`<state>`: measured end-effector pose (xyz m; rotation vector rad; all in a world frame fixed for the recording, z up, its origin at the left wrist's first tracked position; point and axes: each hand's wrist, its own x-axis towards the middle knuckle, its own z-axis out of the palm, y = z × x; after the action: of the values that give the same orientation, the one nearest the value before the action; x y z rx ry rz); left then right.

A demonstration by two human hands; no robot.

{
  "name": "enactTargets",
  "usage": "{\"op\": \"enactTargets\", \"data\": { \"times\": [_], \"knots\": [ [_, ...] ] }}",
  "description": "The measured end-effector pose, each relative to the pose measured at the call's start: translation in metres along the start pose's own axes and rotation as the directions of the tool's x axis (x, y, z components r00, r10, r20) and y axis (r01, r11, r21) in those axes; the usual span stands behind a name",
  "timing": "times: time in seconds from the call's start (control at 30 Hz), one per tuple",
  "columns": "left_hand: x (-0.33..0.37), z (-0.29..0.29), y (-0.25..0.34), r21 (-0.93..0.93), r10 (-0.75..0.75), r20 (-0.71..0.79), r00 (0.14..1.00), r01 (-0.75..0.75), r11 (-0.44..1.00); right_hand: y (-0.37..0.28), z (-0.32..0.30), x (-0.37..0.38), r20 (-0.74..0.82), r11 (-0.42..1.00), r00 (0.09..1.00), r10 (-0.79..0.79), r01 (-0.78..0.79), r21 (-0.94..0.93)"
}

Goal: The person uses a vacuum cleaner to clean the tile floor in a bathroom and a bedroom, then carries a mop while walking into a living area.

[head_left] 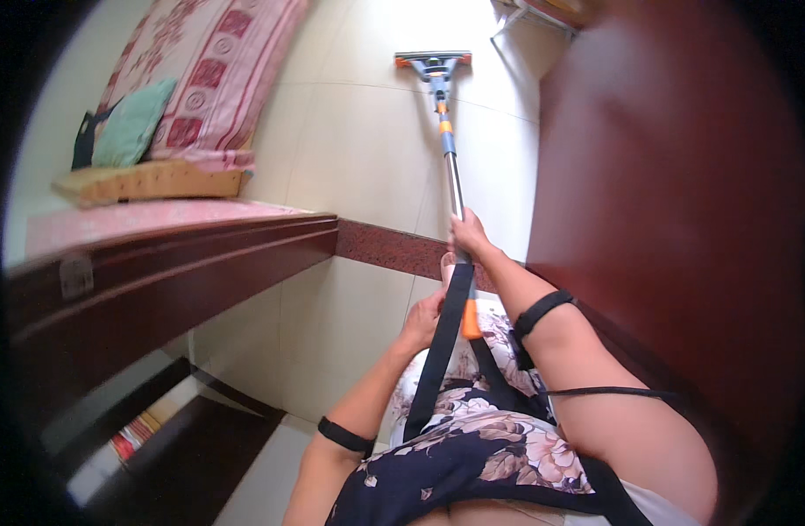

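Observation:
A mop with a silver pole and a grey-blue head with orange ends (pixel 433 63) stretches away from me, its head on the pale tiled floor. My right hand (pixel 470 235) is wrapped around the pole about midway. Closer to my body is my left hand (pixel 424 323), its fingers curled toward the upper part of the handle. A black strap hanging in front partly hides those fingers and the pole. The handle's orange end (pixel 471 320) shows beside the strap, close to my floral clothing.
On the left, a dark wooden door (pixel 183 263) stands out toward the mop. Beyond it lie a pink patterned bed cover (pixel 214 83) and a green cushion (pixel 135 123). A large dark red panel (pixel 665 175) rises on the right. A reddish threshold strip (pixel 389 250) crosses the floor.

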<state>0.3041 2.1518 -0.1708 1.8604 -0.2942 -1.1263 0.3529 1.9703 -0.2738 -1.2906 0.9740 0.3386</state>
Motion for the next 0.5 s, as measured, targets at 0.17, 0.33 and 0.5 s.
{"op": "enactTargets", "data": {
  "times": [0.17, 0.33, 0.5],
  "knots": [
    [0.031, -0.018, -0.032, 0.125, -0.08, 0.121, 0.989, 0.065, 0.99, 0.062, -0.118, -0.058, -0.158, 0.769, 0.987, 0.025, -0.12, -0.628],
    [0.073, -0.058, -0.052, 0.215, -0.318, 0.086, 0.944, 0.294, 0.931, 0.135, -0.14, -0.179, -0.262, 0.698, 0.929, 0.262, -0.37, -0.613],
    [0.138, -0.045, -0.063, 0.446, -0.283, 0.318, 0.905, 0.121, 0.887, 0.181, -0.102, -0.322, -0.271, 0.675, 0.882, 0.387, -0.471, -0.568]
  ]
}}
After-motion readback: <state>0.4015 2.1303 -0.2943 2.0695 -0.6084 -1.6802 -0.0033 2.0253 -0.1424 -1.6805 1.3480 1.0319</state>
